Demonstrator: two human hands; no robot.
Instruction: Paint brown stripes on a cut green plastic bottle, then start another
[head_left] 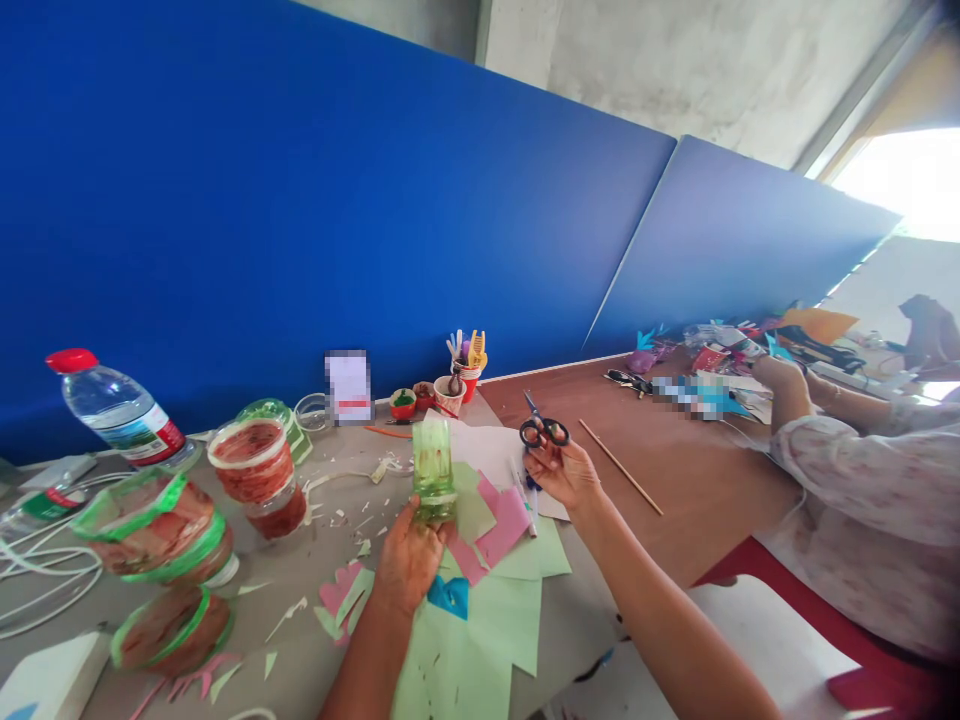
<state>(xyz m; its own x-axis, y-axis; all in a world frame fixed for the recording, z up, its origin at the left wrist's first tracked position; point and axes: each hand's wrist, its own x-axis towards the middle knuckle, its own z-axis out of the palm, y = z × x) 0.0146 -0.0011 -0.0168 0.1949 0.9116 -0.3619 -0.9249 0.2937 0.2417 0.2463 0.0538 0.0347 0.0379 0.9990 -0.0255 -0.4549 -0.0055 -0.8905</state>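
Held upright in my left hand [411,555] is a clear, green-tinted plastic container [433,465], gripped near its lower end. My right hand [561,474] has its fingers on a pair of black-handled scissors [544,428], blades pointing up and a little left. Beneath both hands lie sheets of light green paper [480,645], with pink paper pieces [504,525] and a small blue paper piece [448,597] on top. A white pen [525,497] rests on the paper below the scissors.
At left stand a red-capped water bottle [124,415], a red-painted cup [253,460] and green-rimmed painted containers [154,530]. A cup of brushes and tools [466,375] is by the blue partition [300,200]. A wooden stick [621,467] lies right; beyond it sits another person [862,490].
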